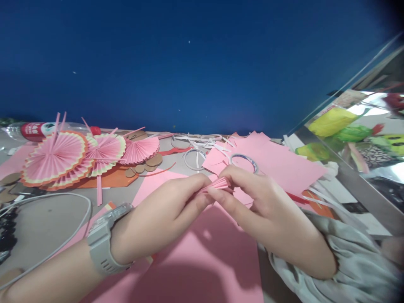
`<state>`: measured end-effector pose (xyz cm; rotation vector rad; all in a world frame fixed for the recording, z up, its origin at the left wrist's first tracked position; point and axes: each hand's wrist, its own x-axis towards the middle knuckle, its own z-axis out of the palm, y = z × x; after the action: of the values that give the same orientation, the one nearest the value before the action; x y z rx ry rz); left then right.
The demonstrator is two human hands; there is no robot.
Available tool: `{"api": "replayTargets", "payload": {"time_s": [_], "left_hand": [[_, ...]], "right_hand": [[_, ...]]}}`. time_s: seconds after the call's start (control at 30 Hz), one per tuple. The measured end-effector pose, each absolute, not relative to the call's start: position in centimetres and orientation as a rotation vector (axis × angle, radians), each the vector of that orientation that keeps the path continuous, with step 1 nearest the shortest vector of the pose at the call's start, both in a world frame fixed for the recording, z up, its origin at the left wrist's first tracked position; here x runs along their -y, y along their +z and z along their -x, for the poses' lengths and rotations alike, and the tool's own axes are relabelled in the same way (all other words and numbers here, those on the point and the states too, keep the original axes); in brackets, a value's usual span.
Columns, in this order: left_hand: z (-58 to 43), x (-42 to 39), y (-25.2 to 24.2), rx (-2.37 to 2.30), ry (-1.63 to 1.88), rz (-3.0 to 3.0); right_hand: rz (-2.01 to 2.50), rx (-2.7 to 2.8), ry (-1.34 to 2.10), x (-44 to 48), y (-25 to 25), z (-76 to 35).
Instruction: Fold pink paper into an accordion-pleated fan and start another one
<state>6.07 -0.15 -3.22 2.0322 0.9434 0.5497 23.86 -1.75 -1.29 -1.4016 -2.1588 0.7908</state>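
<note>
Between my two hands is a small bundle of pleated pink paper (219, 183), its narrow folds pressed together. My left hand (184, 195), with a grey watch (109, 240) on the wrist, is closed around the left end. The thumb and fingers of my right hand (249, 195) pinch the right end. Part of the folded paper is hidden behind the fingers. Beneath both hands lies a large pink sheet (202, 252) on the table.
Finished-looking pleated paper fans (55, 158) lie at the left by a plastic bottle (34, 131). Tape rolls (243, 162) and pink sheets (274, 158) lie behind my hands. Brown discs (154, 160) and a white cable (90, 206) are left; a cluttered box (356, 176) stands right.
</note>
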Motion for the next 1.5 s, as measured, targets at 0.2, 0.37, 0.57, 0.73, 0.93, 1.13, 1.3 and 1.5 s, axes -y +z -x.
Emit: {"api": "replayTargets", "payload": {"time_s": [0.2,0.37,0.57,0.73,0.93,1.13,1.3,1.5], "left_hand": [[-6.12,0.21,-3.03,-0.931,0.56,-1.999],[-6.04,0.33,-3.22,-0.946,0.508,-2.022],[-6.18,0.46,-3.01,-0.896,0.498,-1.942],[-6.32,0.41,-2.93,-0.849,0.53,-1.898],[-6.17,0.39,-2.97,-0.799,0.519,-1.903],[-6.2,0.46,-3.08,-0.798,0.499,-1.931],[-6.17,0.43,-3.18,-0.82,0.441,-1.975],[-6.05,0.5,-3.47,-0.863,0.403,-2.031]], "right_hand": [[1.42,2.131,0.798,1.91,-1.63,-23.66],[1.378,2.126,0.782,2.01,-1.86,-23.61],[1.441,2.139,0.721,2.09,-2.12,-23.64],[1.431,2.149,0.712,2.08,-2.15,-23.65],[1.417,2.152,0.717,2.08,-2.04,-23.58],[1.417,2.17,0.657,2.1,-2.06,-23.49],[1.39,2.214,0.611,1.89,-2.07,-23.55],[1.367,2.246,0.629,1.78,-2.01,-23.55]]}}
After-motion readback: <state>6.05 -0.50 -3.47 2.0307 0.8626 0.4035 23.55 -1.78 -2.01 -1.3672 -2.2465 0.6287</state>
